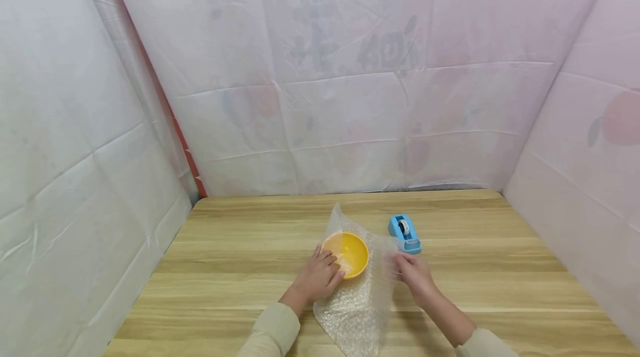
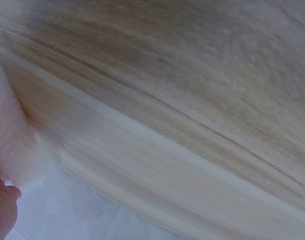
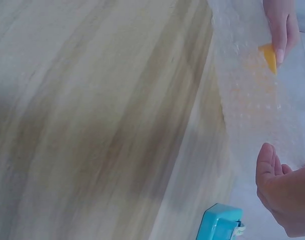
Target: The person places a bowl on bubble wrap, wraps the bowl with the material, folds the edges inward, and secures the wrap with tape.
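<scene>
A yellow bowl [image 1: 356,254] sits on a sheet of bubble wrap [image 1: 350,307] in the head view. One flap of the wrap covers the bowl's left part. My left hand [image 1: 317,276] presses on that flap at the bowl's left rim, fingers laid over it and thumb by the near side. To the right, my right hand [image 1: 414,273] pinches the raised right side of the sheet between thumb and fingers. The right wrist view shows the lifted wrap [image 3: 250,100] stretched between both hands, hiding most of the bowl. Only a fingertip and some wrap appear in the left wrist view.
A blue tape dispenser [image 1: 405,233] with a roll of tape stands just beyond my right hand. The wooden table [image 1: 240,240] ends at a fabric wall [image 1: 340,140] behind, with more fabric on both sides.
</scene>
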{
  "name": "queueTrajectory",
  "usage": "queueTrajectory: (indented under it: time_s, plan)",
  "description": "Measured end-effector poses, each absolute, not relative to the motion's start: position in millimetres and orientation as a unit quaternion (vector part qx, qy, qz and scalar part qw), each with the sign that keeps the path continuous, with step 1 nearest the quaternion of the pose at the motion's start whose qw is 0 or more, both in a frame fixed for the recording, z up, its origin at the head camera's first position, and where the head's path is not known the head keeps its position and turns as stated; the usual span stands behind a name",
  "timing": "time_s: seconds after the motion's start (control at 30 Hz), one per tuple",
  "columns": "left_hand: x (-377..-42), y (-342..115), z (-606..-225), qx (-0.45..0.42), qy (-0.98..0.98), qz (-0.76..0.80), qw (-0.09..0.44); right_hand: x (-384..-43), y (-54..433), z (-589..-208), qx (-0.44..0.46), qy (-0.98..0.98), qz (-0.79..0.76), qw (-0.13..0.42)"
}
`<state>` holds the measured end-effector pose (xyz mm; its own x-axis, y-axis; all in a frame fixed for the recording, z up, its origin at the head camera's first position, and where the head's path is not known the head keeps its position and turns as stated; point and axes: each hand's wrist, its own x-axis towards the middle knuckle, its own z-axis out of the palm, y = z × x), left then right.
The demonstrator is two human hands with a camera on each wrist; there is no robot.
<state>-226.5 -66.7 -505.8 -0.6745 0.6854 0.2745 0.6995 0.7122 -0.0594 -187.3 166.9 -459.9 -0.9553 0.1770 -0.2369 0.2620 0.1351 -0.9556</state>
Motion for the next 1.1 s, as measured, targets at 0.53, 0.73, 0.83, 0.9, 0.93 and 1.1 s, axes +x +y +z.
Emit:
queueTrajectory:
  time_s: [0.53,0.73,0.83,0.9,0.93,1.1]
  plan:
    - [-227,-68,-504,-0.389,-0.909,-0.037,0.143,-194,145,-451,0.137,0.728,-0.672,0.007]
    - [-227,-66,-504,-0.388,-0.910,-0.037,0.144,-193,139,-448,0.136,0.728,-0.672,0.013]
    - [-228,-66,-505,-0.388,-0.910,-0.035,0.142,-192,135,-447,0.131,0.725,-0.676,0.014]
    - [-228,-66,-505,-0.387,-0.910,-0.033,0.142,-192,132,-446,0.130,0.724,-0.677,0.013]
    - [-228,-66,-505,-0.387,-0.910,-0.032,0.143,-191,130,-446,0.130,0.723,-0.678,0.011]
    - [-228,-65,-506,-0.389,-0.908,-0.028,0.152,-191,123,-446,0.120,0.735,-0.667,0.007]
